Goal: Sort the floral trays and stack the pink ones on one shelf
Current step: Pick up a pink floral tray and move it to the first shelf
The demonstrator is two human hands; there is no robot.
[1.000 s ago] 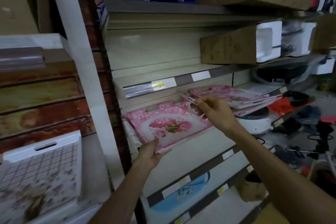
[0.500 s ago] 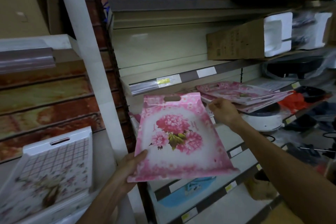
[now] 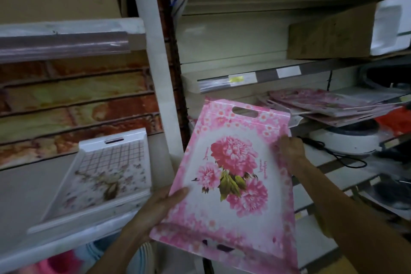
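– Head view: what have the hands got?
– The left hand (image 3: 160, 209) grips the pink tray (image 3: 231, 184) at its left edge, thumb on the face. The right hand (image 3: 290, 149) holds its right edge, fingers hidden behind.
– And around them?
– Beyond the right hand, a stack of pink trays (image 3: 329, 104) on a shelf (image 3: 311, 122). Left of the left hand, a white checked tray (image 3: 104, 171) leans.
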